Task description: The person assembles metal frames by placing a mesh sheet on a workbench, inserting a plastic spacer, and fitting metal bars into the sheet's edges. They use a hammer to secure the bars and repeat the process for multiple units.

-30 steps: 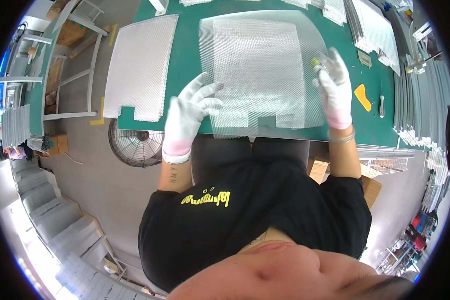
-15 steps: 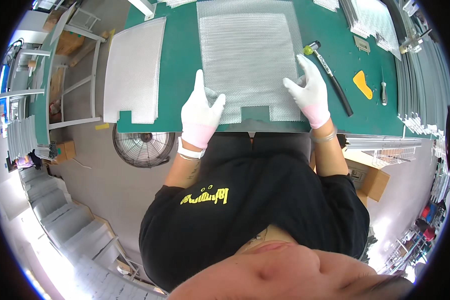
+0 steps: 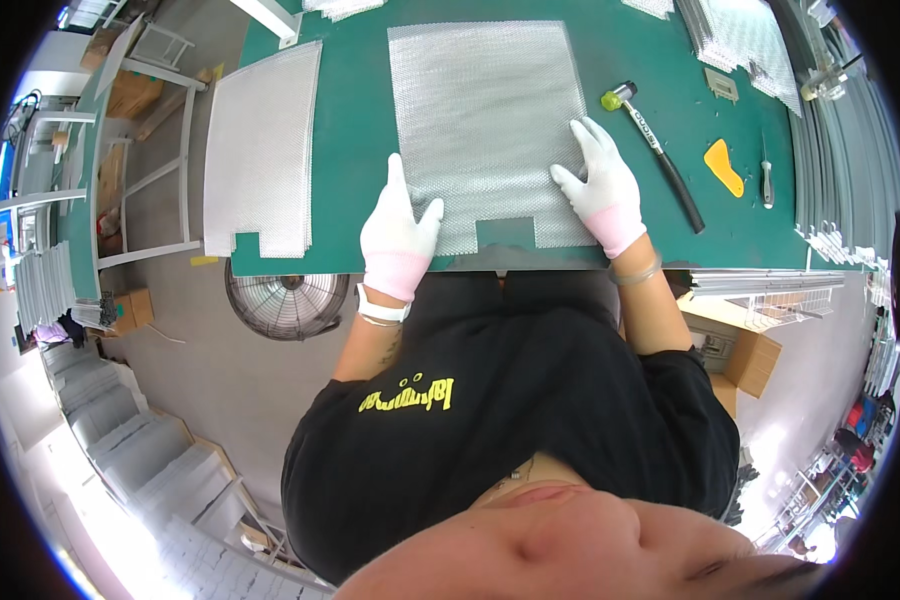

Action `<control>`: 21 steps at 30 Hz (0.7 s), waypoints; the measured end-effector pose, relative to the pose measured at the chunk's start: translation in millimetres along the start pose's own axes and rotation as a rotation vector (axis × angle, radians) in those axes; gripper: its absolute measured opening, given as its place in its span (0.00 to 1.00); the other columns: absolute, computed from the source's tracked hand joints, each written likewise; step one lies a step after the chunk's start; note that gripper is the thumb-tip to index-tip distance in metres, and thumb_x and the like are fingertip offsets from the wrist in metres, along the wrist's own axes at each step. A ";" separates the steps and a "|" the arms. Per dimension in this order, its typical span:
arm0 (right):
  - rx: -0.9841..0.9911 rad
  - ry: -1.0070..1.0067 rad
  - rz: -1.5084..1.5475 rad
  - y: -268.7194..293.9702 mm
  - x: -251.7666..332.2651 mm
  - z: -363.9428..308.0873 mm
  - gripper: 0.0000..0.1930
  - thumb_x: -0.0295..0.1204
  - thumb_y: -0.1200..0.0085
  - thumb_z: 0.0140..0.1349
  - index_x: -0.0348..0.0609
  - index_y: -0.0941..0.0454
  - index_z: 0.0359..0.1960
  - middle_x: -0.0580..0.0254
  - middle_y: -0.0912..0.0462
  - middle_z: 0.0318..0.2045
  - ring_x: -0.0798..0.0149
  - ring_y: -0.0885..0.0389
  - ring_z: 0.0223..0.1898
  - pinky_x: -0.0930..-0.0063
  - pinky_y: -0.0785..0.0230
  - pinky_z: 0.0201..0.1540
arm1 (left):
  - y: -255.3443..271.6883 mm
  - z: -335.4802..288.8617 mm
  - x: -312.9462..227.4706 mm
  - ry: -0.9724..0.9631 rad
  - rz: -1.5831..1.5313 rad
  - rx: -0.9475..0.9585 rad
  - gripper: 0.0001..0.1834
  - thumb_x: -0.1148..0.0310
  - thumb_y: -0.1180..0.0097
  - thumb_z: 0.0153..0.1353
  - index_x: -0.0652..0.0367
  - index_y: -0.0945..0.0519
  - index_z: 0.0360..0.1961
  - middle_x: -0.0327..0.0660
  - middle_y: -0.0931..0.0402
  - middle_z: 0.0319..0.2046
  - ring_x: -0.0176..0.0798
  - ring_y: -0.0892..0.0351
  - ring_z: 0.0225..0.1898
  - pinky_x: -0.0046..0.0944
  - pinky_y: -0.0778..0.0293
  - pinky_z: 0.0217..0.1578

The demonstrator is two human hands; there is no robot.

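A silvery mesh sheet [image 3: 485, 120], with a square notch in its near edge, lies flat on the green tabletop in front of me. My left hand [image 3: 400, 225], in a white glove with a pink cuff, rests at its near left edge. The index finger points forward and the thumb lies over the mesh. My gloved right hand [image 3: 602, 185] is at the right edge, fingers stretched out and thumb apart over the sheet. Neither hand is closed around anything. Whether several sheets lie stacked here, I cannot tell.
A notched stack of mesh sheets [image 3: 262, 150] lies to the left. On the right are a mallet [image 3: 660, 150], a yellow scraper [image 3: 722, 167], a screwdriver [image 3: 767, 183] and a small metal plate [image 3: 721, 85]. A white post [image 3: 270, 18] stands at the far left. A floor fan [image 3: 288, 305] is below the table.
The mesh layers, earlier offset with a second edge showing at the right, now share one outline. My right hand has moved left with the edge; my left hand has shifted slightly nearer.
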State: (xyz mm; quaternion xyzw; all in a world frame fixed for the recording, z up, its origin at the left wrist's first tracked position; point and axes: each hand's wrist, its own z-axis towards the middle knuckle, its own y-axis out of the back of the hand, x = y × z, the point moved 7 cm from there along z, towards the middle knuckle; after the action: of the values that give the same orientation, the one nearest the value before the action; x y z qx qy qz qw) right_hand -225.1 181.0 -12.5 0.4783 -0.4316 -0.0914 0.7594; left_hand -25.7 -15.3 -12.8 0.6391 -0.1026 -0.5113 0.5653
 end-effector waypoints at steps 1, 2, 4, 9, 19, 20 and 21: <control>0.007 -0.003 -0.013 -0.4 -0.3 -0.3 0.34 0.38 0.35 0.57 0.41 0.30 0.65 0.45 0.30 0.66 0.46 0.24 0.61 0.63 0.28 0.60 | 0.0 -0.2 1.1 -0.002 0.002 0.001 0.46 0.61 0.32 0.57 0.67 0.40 0.72 0.56 0.21 0.49 0.54 0.19 0.46 0.44 0.23 0.49; 0.013 -0.007 -0.025 -0.7 -0.6 -0.2 0.34 0.38 0.35 0.57 0.41 0.30 0.66 0.45 0.30 0.66 0.46 0.24 0.61 0.62 0.28 0.60 | -0.5 0.2 2.2 0.017 -0.002 0.016 0.46 0.61 0.32 0.57 0.67 0.40 0.72 0.56 0.21 0.49 0.53 0.19 0.46 0.44 0.23 0.49; 0.008 0.010 -0.069 0.0 0.3 1.2 0.34 0.39 0.35 0.58 0.41 0.30 0.65 0.44 0.31 0.67 0.46 0.24 0.60 0.62 0.28 0.60 | -1.3 1.3 3.6 0.055 -0.009 0.047 0.46 0.61 0.31 0.56 0.67 0.39 0.71 0.56 0.21 0.48 0.52 0.19 0.46 0.43 0.24 0.49; 0.148 -0.080 -0.278 4.2 10.1 6.3 0.31 0.44 0.38 0.60 0.46 0.28 0.64 0.44 0.31 0.66 0.46 0.22 0.57 0.61 0.26 0.58 | 3.0 3.8 4.5 0.166 0.044 0.111 0.46 0.61 0.30 0.53 0.65 0.36 0.71 0.54 0.25 0.55 0.53 0.22 0.52 0.44 0.24 0.51; -0.269 -0.238 -0.422 154.8 -119.3 167.2 0.26 0.52 0.45 0.62 0.44 0.18 0.51 0.44 0.16 0.48 0.43 0.18 0.51 0.56 0.26 0.55 | -16.6 43.1 5.1 -0.384 0.369 0.194 0.39 0.47 0.42 0.60 0.53 0.31 0.70 0.49 0.42 0.73 0.65 0.46 0.72 0.63 0.56 0.72; -0.400 -0.286 -0.527 176.9 -148.6 182.1 0.32 0.55 0.45 0.61 0.42 0.22 0.58 0.43 0.17 0.51 0.43 0.19 0.53 0.56 0.27 0.56 | -19.9 48.6 2.5 -0.398 0.360 0.198 0.39 0.47 0.42 0.60 0.53 0.31 0.69 0.49 0.42 0.73 0.66 0.47 0.72 0.63 0.55 0.72; -0.336 -0.392 -0.523 178.8 -177.4 195.5 0.39 0.59 0.44 0.58 0.41 0.26 0.63 0.41 0.18 0.54 0.42 0.20 0.56 0.56 0.28 0.59 | -19.0 50.4 1.0 -0.388 0.378 0.200 0.39 0.47 0.41 0.60 0.53 0.31 0.70 0.50 0.43 0.73 0.66 0.47 0.72 0.64 0.55 0.72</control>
State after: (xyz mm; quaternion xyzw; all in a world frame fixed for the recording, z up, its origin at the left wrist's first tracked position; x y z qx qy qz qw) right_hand -527.7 246.3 63.9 0.4144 -0.4111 -0.4418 0.6813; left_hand -72.5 -40.6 -20.9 0.5516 -0.3762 -0.4968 0.5545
